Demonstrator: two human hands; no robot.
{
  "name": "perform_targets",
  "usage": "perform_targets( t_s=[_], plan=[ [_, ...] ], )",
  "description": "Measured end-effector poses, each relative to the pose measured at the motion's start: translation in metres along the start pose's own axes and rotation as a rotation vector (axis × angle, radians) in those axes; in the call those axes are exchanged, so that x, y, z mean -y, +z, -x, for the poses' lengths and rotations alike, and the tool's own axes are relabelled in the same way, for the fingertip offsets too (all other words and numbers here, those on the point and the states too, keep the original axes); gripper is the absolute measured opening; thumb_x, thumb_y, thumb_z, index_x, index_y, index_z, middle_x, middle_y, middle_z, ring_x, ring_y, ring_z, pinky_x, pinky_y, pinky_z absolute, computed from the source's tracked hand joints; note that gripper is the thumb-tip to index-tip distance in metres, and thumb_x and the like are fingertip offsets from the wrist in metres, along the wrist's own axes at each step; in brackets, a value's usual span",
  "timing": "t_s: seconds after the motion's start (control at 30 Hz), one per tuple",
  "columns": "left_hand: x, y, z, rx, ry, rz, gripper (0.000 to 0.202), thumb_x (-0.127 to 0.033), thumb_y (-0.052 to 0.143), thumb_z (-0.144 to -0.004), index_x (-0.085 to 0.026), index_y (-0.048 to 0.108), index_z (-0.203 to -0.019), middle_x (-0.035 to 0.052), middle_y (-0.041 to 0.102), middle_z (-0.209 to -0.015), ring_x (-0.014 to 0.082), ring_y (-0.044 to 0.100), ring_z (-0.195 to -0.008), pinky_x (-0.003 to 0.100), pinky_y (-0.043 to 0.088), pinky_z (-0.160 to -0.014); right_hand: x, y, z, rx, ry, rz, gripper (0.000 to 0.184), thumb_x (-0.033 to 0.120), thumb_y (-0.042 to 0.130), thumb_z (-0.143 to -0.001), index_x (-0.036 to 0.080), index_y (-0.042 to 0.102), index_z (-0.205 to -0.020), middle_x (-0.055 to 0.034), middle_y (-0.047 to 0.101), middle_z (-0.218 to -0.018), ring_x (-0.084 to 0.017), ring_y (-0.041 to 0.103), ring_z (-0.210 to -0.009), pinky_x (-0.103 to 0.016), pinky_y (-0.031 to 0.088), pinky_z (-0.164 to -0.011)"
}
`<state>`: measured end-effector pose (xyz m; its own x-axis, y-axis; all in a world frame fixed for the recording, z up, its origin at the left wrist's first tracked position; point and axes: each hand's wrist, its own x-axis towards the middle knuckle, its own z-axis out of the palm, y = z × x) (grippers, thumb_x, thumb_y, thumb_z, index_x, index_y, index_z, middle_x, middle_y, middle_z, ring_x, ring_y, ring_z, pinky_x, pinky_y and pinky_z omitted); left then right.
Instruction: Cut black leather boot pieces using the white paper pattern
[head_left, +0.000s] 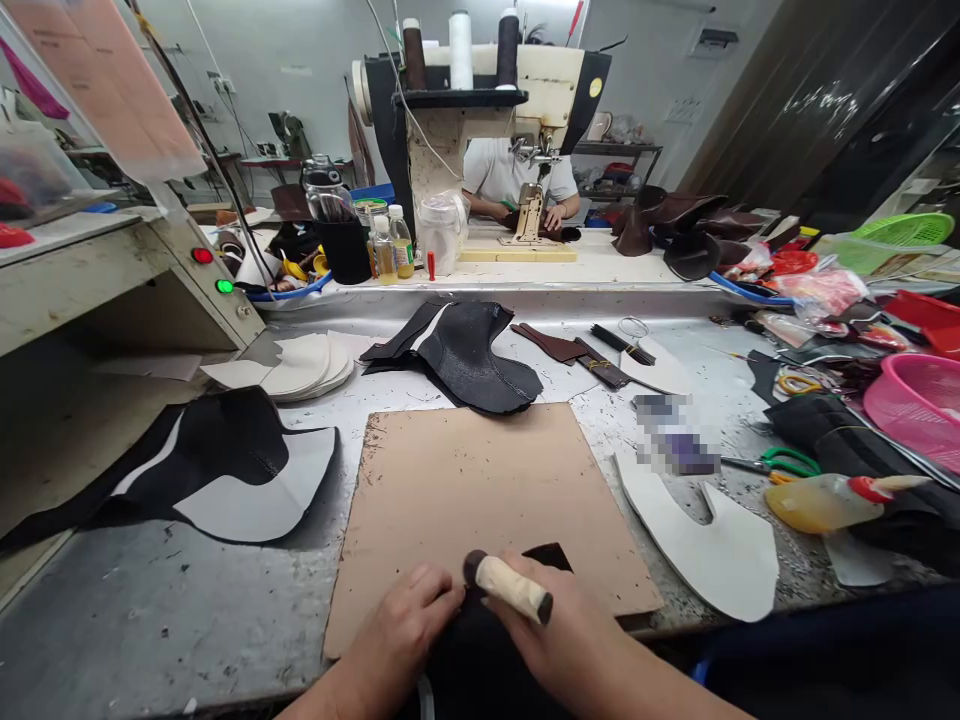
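At the front edge of the tan board point(480, 480), my right hand point(574, 620) is closed around a short tool point(514, 587) with a pale, wooden-looking handle and a dark rounded head. The tool's head rests on or just over a black material piece point(480, 650); contact cannot be made out. My left hand point(405, 625) has its fingers bent together and pinches that piece's left edge, close to the tool's head. A corner of black material shows beyond my right hand. Much of the piece hangs toward me below the board, partly hidden by my hands.
Black shoe-upper pieces lie behind the board point(480, 350) and to its left point(225, 470). White cut shapes point(712, 550), green-handled scissors point(787, 460) and a glue bottle point(817, 502) lie on the right. A sewing machine point(480, 130) stands behind; a person in white point(495, 170) works beyond it.
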<state>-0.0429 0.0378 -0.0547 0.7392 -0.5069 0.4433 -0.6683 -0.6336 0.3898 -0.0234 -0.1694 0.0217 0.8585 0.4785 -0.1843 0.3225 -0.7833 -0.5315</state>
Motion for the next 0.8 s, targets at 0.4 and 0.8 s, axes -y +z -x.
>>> perform_targets(
  t_s=[0.4,0.8],
  plan=[
    [0.001,-0.01,0.026,-0.047,-0.003,0.017,0.019,-0.013,0.04,-0.092,-0.017,0.058,-0.098,0.0027,0.057,-0.076,0.0126,0.053,-0.068,0.021,0.045,-0.06,-0.002,0.019,-0.002,0.053,-0.076,-0.021,0.017,0.025,0.041,-0.091,0.021,0.057,-0.093,-0.0049,0.066,-0.086,-0.018,0.062,-0.074,-0.024,0.041,-0.063],
    [0.003,0.031,-0.048,0.006,0.128,0.045,0.023,-0.021,0.041,-0.093,-0.017,0.061,-0.082,0.002,0.056,-0.072,0.0145,0.053,-0.068,0.023,0.045,-0.059,-0.023,-0.01,0.023,-0.22,0.006,-0.12,0.021,0.033,0.041,-0.092,0.022,0.057,-0.1,-0.0057,0.066,-0.089,-0.02,0.064,-0.082,-0.028,0.047,-0.074]
  ],
)
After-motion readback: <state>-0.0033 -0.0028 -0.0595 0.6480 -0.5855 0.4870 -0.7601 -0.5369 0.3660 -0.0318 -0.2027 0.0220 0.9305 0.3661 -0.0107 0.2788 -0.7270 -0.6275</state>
